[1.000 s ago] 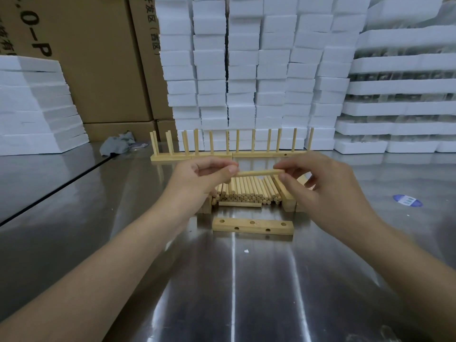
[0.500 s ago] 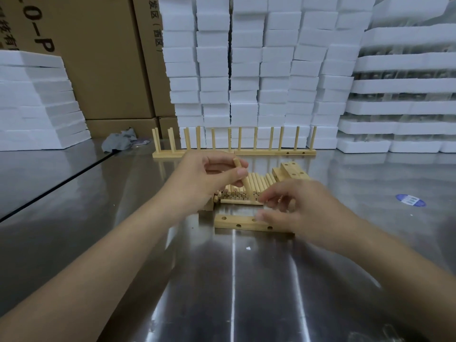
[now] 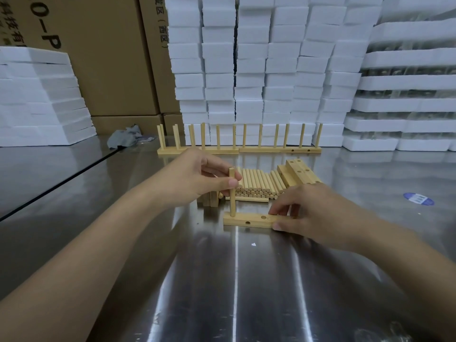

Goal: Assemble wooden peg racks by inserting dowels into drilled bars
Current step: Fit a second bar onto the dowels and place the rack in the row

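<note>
Far left, a crumpled grey cloth (image 3: 123, 139) lies at the back of the steel table (image 3: 222, 280), well apart from the work. My left hand (image 3: 195, 178) comes in next, thumb and forefinger closed narrow on a single dowel (image 3: 232, 203), pinching it near its upper end. The dowel stands upright, long axis vertical, and its foot meets the leftmost top hole of the drilled bar (image 3: 249, 219). How deep it sits I cannot tell.

The bar lies flat on the table with its long axis running left to right across me. One open top hole (image 3: 263, 217) shows to the right of the dowel, between it and my right hand (image 3: 320, 213). That hand pinches the bar's right end, thumb on the near face and fingers over the far edge, pinning it down.

My judgement is that the press must go straight down along the dowel's axis while the right hand stops the bar from tipping.

Just behind the bar lies the dowel pile (image 3: 256, 183), ends towards me and nearer my left hand, so that hand would fetch the next one. Right of the pile, spare drilled bars (image 3: 296, 172) are stacked. Finished racks (image 3: 259, 149) stand in a row beyond.
</note>
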Available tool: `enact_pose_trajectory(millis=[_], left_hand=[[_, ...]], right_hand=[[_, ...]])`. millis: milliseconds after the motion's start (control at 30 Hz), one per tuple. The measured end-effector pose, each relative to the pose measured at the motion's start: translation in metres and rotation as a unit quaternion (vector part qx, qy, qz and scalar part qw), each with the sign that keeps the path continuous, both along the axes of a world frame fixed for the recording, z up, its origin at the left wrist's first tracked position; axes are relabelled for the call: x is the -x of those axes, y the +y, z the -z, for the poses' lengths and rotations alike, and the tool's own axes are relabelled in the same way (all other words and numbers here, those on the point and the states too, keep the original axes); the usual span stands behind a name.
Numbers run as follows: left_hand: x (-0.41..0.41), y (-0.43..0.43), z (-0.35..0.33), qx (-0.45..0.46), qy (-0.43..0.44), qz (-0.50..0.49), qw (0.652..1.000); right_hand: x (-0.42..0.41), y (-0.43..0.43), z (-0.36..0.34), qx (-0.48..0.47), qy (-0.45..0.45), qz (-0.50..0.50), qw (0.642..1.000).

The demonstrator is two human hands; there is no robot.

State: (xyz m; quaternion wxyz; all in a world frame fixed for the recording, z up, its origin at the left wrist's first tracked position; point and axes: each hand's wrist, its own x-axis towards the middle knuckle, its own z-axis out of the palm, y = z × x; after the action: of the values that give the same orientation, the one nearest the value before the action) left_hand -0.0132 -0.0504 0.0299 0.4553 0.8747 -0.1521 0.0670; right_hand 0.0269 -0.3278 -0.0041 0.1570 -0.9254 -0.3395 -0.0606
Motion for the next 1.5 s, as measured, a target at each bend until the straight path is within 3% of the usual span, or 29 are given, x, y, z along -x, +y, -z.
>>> enact_pose_trajectory(millis=[533,833,933,1000,1133,1267,1367,1500], left_hand=[[0.004,-0.003,-0.004,-0.084,0.004,0.039,0.996],[0.004,-0.013,0.001,-0.041,0.008,0.038,0.998],[0.003,-0.017,0.004,-0.017,0.001,0.052,0.998],[0.003,-0.022,0.008,0.002,-0.009,0.057,0.998],[0.0,-0.033,0.018,0.032,-0.015,0.059,0.998],[-0.001,-0.034,0.022,0.03,0.008,0.067,0.997],[-0.002,-0.036,0.025,-0.036,0.001,0.06,0.998],[0.002,-0.041,0.029,-0.209,0.009,0.037,0.977]], right_hand=[[-0.001,-0.002,0.0,-0.018,0.018,-0.012,1.0],[0.004,0.0,-0.001,0.005,0.02,-0.013,1.0],[0.005,-0.001,-0.003,-0.048,0.013,-0.007,0.999],[0.007,0.001,-0.004,-0.133,0.015,-0.022,0.991],[0.013,0.009,-0.005,-0.303,0.051,-0.062,0.95],[0.02,0.015,-0.007,-0.373,0.053,-0.081,0.923],[0.02,0.018,-0.006,-0.366,0.032,-0.073,0.927],[0.017,0.021,-0.002,-0.371,0.036,-0.071,0.925]])
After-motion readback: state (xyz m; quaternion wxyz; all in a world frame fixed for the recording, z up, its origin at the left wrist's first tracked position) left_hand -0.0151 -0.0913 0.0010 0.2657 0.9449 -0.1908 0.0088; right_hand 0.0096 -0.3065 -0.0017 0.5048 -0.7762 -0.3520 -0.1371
